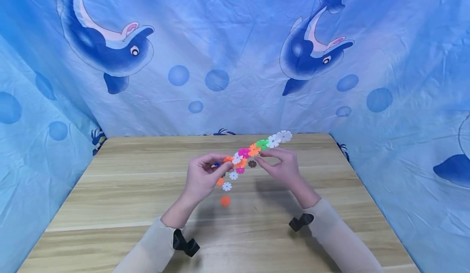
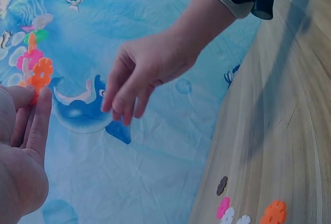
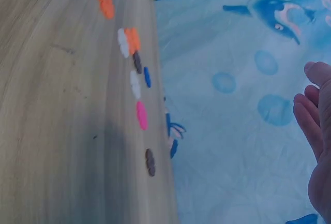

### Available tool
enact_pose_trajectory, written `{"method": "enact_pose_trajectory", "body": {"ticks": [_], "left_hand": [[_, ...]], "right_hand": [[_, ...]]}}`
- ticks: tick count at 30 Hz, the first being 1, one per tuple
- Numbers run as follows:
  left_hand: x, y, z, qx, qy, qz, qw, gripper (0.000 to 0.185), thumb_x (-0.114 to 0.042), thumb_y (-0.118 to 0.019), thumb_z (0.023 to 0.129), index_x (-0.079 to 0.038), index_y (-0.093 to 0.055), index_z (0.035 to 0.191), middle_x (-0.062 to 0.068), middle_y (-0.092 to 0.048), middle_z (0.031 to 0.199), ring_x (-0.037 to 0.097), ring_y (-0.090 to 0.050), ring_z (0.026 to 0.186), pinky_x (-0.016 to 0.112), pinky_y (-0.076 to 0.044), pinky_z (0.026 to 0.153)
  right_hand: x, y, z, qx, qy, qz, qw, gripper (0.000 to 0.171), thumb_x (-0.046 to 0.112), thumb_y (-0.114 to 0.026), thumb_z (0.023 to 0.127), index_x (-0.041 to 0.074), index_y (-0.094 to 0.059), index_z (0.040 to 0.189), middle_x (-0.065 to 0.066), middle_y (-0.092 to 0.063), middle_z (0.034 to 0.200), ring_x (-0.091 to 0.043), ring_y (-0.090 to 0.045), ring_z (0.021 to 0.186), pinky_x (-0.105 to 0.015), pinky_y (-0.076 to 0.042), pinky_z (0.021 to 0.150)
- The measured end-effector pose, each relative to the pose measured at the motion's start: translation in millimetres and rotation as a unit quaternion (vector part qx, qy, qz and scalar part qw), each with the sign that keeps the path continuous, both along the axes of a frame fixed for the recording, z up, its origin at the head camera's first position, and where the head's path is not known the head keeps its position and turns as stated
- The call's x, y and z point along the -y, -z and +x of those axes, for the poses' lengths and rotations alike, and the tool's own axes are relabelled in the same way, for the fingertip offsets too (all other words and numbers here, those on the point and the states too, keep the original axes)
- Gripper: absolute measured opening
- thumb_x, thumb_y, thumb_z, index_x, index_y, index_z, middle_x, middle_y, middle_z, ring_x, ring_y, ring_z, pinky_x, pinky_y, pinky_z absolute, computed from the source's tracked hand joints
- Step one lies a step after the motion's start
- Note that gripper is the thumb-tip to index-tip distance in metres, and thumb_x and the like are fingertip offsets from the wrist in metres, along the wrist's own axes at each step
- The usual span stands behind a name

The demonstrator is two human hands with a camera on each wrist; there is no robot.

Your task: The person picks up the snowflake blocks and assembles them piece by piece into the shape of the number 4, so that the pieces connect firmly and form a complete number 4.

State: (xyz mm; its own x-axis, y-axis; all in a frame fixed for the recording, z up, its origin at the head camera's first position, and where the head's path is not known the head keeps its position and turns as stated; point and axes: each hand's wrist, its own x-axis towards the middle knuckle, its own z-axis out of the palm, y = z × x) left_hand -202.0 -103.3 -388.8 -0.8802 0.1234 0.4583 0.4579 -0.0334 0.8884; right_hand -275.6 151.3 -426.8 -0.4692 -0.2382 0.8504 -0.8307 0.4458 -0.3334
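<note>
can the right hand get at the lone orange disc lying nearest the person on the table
Probably yes. The orange disc lies alone on bare table, apart from the other pieces, and nothing covers it. The right hand hovers open by the chain, which the left hand pinches.

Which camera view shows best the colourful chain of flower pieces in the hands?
The head view: the whole chain of flower pieces shows there, from the left hand up past the right hand. The left wrist view shows only its orange and pink end, blurred. The right wrist view catches only a scrap at the top corner.

Loose discs (image 1: pixel 227 186) lie on the table (image 1: pixel 128 191) beneath the chain (image 1: pixel 257 147).
</note>
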Motion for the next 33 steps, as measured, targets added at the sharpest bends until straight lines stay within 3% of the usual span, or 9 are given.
{"method": "enact_pose_trajectory", "body": {"ticks": [4, 8, 10, 14, 20, 25, 31, 33], "left_hand": [[-1.6, 0.7, 0.1, 0.0, -0.002, 0.004, 1.0, 0.019, -0.01, -0.076, 0.086, -0.001, -0.075, 0.102, 0.013, -0.077, 0.095, 0.012, -0.077, 0.078, 0.03, -0.064, 0.073], [-3.0, 1.9, 1.0, 0.004, 0.005, 0.012, 0.9999, 0.019, -0.009, -0.077, 0.085, 0.0, -0.074, 0.102, 0.008, -0.078, 0.093, 0.013, -0.077, 0.077, 0.031, -0.064, 0.076], [-3.9, 2.2, 1.7, 0.006, 0.012, 0.015, 0.9998, 0.019, -0.009, -0.077, 0.085, 0.0, -0.074, 0.101, 0.001, -0.078, 0.091, 0.013, -0.076, 0.078, 0.032, -0.064, 0.077], [-5.3, 1.8, 3.0, 0.004, 0.022, 0.02, 0.9995, 0.02, -0.009, -0.077, 0.086, 0.002, -0.074, 0.102, 0.003, -0.078, 0.092, 0.013, -0.076, 0.079, 0.032, -0.064, 0.078], [-5.6, 0.3, 3.9, 0.003, 0.017, 0.012, 0.9998, 0.02, -0.01, -0.077, 0.086, 0.001, -0.074, 0.103, 0.001, -0.077, 0.092, 0.013, -0.077, 0.079, 0.031, -0.064, 0.077], [-5.3, -2.9, 3.9, 0.0, 0.015, 0.006, 0.9999, 0.02, -0.01, -0.077, 0.086, 0.001, -0.074, 0.102, 0.004, -0.077, 0.092, 0.013, -0.077, 0.079, 0.031, -0.064, 0.075], [-5.9, -5.9, 3.2, -0.005, 0.007, 0.001, 1.0, 0.018, -0.008, -0.076, 0.086, 0.002, -0.074, 0.101, 0.017, -0.076, 0.092, 0.011, -0.077, 0.079, 0.03, -0.064, 0.074], [-6.7, -6.3, 3.5, -0.002, 0.005, 0.002, 1.0, 0.018, -0.008, -0.077, 0.086, 0.002, -0.074, 0.101, 0.017, -0.076, 0.092, 0.011, -0.077, 0.08, 0.029, -0.064, 0.074]], "right_hand": [[-2.1, 7.1, -6.2, 0.024, 0.032, 0.025, 0.999, 0.015, 0.013, -0.087, 0.072, 0.01, -0.079, 0.084, -0.007, -0.079, 0.08, -0.018, -0.075, 0.07, -0.025, -0.062, 0.073], [-3.6, 14.5, -11.7, 0.052, 0.069, 0.054, 0.995, 0.014, 0.018, -0.086, 0.073, 0.01, -0.08, 0.083, -0.006, -0.078, 0.077, -0.018, -0.073, 0.065, -0.032, -0.061, 0.069], [-3.9, 18.7, -14.3, 0.083, 0.092, 0.069, 0.99, 0.015, 0.021, -0.086, 0.074, 0.01, -0.08, 0.083, -0.006, -0.078, 0.076, -0.017, -0.072, 0.063, -0.035, -0.059, 0.069], [-3.6, 28.2, -21.1, 0.138, 0.125, 0.099, 0.978, 0.02, 0.029, -0.085, 0.077, 0.011, -0.08, 0.083, -0.005, -0.078, 0.076, -0.015, -0.069, 0.06, -0.037, -0.057, 0.073], [-2.2, 39.2, -28.8, 0.196, 0.133, 0.119, 0.964, 0.022, 0.034, -0.084, 0.079, 0.014, -0.078, 0.084, -0.003, -0.077, 0.073, -0.01, -0.062, 0.057, -0.032, -0.057, 0.066], [-0.8, 45.7, -34.2, 0.261, 0.131, 0.138, 0.946, 0.022, 0.039, -0.081, 0.081, 0.017, -0.077, 0.083, 0.0, -0.073, 0.067, -0.009, -0.062, 0.059, -0.035, -0.06, 0.071], [5.4, 51.4, -39.1, 0.316, 0.135, 0.166, 0.924, 0.038, 0.043, -0.079, 0.081, 0.009, -0.068, 0.068, -0.004, -0.066, 0.057, -0.016, -0.064, 0.056, -0.042, -0.062, 0.079], [8.1, 53.9, -40.4, 0.319, 0.136, 0.175, 0.921, 0.04, 0.042, -0.08, 0.08, 0.006, -0.066, 0.068, -0.005, -0.067, 0.06, -0.016, -0.066, 0.062, -0.041, -0.062, 0.079]]}}
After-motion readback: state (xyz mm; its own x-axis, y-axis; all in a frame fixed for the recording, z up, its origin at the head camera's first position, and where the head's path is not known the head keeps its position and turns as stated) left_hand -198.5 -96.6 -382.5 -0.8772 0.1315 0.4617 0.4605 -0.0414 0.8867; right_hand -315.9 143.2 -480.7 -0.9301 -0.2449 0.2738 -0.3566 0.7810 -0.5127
